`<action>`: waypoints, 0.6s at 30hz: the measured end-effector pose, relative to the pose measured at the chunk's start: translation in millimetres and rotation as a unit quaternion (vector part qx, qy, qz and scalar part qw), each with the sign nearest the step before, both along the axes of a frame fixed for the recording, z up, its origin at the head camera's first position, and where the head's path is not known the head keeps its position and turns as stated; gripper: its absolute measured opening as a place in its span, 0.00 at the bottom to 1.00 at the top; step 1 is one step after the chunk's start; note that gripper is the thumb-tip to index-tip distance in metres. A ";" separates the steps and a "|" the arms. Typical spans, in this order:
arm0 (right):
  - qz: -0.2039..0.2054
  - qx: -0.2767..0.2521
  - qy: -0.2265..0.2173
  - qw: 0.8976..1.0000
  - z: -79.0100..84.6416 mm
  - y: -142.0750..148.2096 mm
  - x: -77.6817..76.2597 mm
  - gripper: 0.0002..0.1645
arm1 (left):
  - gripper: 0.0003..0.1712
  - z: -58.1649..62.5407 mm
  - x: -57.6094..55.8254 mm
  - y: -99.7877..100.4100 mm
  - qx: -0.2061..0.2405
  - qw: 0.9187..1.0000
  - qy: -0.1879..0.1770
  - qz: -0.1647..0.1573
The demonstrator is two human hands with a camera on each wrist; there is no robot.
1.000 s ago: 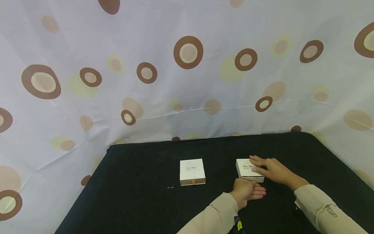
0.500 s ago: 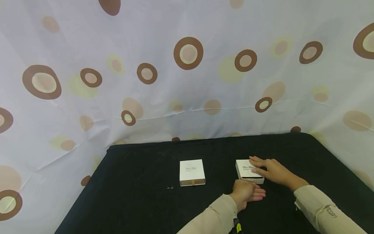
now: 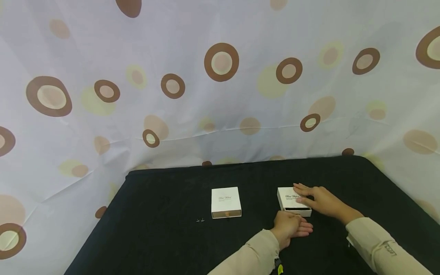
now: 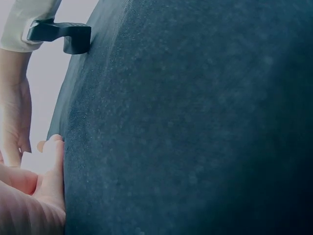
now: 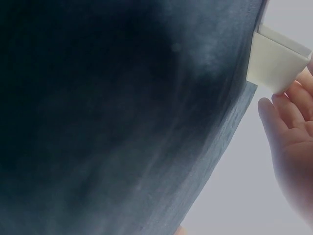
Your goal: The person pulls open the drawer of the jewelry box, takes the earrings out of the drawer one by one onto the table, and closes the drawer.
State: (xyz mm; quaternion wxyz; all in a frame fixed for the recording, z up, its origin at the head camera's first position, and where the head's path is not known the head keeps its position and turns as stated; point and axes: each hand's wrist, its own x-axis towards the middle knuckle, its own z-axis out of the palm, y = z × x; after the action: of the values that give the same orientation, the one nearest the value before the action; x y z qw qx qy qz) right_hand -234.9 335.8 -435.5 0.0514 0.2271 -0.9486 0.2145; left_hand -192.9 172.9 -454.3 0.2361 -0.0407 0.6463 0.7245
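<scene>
A white drawer-style gift box (image 3: 289, 193) with script lettering lies on the black cloth at the right in the head view. Its drawer (image 3: 304, 214) stands a little out at the front, showing a dark gap. My left hand (image 3: 288, 225) is at that front edge, palm turned up, pinching the drawer's front while the other fingers stretch out to the right. From the right, my right hand (image 3: 324, 200) holds the box, thumb lying on the top and index finger at the far edge. The right wrist view shows the box's pale side (image 5: 275, 61) against the fingertips.
A second white gift box (image 3: 225, 200), with a brown front and small ribbon tab, lies to the left. Two tiny silvery star-shaped pieces (image 3: 200, 220) lie near its front left corner. Behind the black-covered table (image 3: 172, 244) hangs a circle-patterned curtain (image 3: 192, 49).
The drawer of the right-hand box has slid slightly toward me, and the dark gap at its front has widened. My left hand has shifted a little nearer; the right hand stays in place.
</scene>
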 end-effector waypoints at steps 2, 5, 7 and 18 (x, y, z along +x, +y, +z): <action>-0.001 -0.001 -0.003 1.000 0.8 -0.3 0.2 0.29 | 0.11 0.6 0.1 -0.6 -0.003 1.000 0.001 -0.003; 0.000 -0.003 -0.007 1.000 1.8 -0.6 0.4 0.29 | 0.11 1.3 0.2 -1.4 -0.005 1.000 0.003 -0.006; -0.002 -0.001 -0.005 1.000 1.7 -0.7 0.5 0.29 | 0.11 1.6 0.7 -1.6 -0.005 1.000 0.005 -0.006; 0.002 0.001 0.001 1.000 0.0 0.4 -0.4 0.29 | 0.11 1.0 3.4 -1.4 -0.012 1.000 0.013 -0.005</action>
State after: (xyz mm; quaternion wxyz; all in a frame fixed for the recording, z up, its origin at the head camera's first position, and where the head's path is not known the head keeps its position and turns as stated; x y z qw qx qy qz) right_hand -235.3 336.3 -435.5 0.0519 0.2292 -0.9484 0.2131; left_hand -189.5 171.5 -453.3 0.2305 -0.0313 0.6584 0.7158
